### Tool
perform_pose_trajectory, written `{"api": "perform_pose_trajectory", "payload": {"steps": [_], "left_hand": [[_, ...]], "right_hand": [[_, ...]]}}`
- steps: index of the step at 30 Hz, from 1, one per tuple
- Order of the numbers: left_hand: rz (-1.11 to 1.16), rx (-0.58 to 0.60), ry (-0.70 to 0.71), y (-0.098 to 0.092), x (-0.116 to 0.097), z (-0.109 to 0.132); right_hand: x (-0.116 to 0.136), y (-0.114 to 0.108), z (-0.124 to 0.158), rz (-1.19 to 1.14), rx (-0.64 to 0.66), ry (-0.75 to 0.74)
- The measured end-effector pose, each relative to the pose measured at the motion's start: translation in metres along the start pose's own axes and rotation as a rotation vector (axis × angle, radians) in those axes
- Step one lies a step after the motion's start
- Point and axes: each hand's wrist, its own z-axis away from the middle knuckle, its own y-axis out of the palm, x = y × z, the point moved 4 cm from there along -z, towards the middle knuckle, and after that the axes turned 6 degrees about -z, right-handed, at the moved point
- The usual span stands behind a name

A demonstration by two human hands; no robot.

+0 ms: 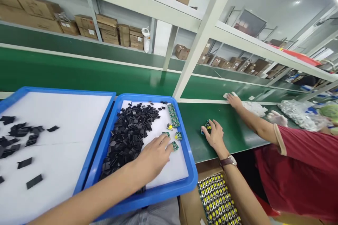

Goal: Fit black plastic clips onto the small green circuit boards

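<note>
My left hand reaches over the right blue tray, fingers bent and a little apart. Its fingertips are at a small green circuit board, and another green board lies against its side. Nearby lie a board with a yellow part, a yellow-topped piece and a strip of joined green boards. A heap of black flat pieces fills the tray's left side. My right hand is on the green bench, thumb and fingers closed around a circuit board with a yellow part, partly hidden.
A second blue tray with scattered black pieces stands at left. Below my right arm, a cardboard box holds rows of yellow-topped boards. A co-worker's arm reaches across the bench at right. A white post rises behind the trays.
</note>
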Motion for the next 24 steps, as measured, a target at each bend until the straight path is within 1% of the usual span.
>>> {"api": "perform_pose_trajectory", "payload": {"steps": [2, 4, 6, 8, 10, 12, 14, 16, 18, 20, 24], "left_hand": [[-0.019, 0.0, -0.029, 0.006, 0.014, -0.018], [-0.031, 0.014, -0.049, 0.012, 0.025, -0.031], [-0.042, 0.036, -0.064, 0.014, 0.029, -0.035], [-0.052, 0.049, -0.086, 0.011, 0.024, -0.03], [-0.058, 0.051, -0.114, 0.003, 0.013, -0.014], [-0.051, 0.054, -0.14, -0.005, -0.002, 0.009], [-0.022, 0.059, -0.168, -0.011, -0.016, 0.035], [0.123, -0.024, -0.208, -0.014, -0.025, 0.06], [0.236, -0.119, -0.266, -0.014, -0.029, 0.08], [0.315, -0.193, -0.319, -0.01, -0.03, 0.095], [0.405, -0.296, -0.365, -0.004, -0.029, 0.114]], "right_hand": [[0.0, 0.002, -0.013, -0.002, 0.008, -0.025], [0.011, 0.002, -0.023, -0.018, 0.002, -0.068], [0.033, 0.002, -0.025, -0.058, 0.012, -0.148], [0.068, 0.005, -0.019, -0.125, 0.076, -0.266], [0.109, 0.011, -0.005, -0.202, 0.192, -0.393], [0.149, 0.02, 0.011, -0.264, 0.331, -0.502], [0.185, 0.032, 0.024, -0.301, 0.457, -0.584], [0.212, 0.048, 0.03, -0.309, 0.559, -0.639], [0.231, 0.067, 0.031, -0.296, 0.634, -0.676], [0.245, 0.087, 0.03, -0.276, 0.682, -0.699], [0.256, 0.116, 0.024, -0.245, 0.698, -0.689]]}}
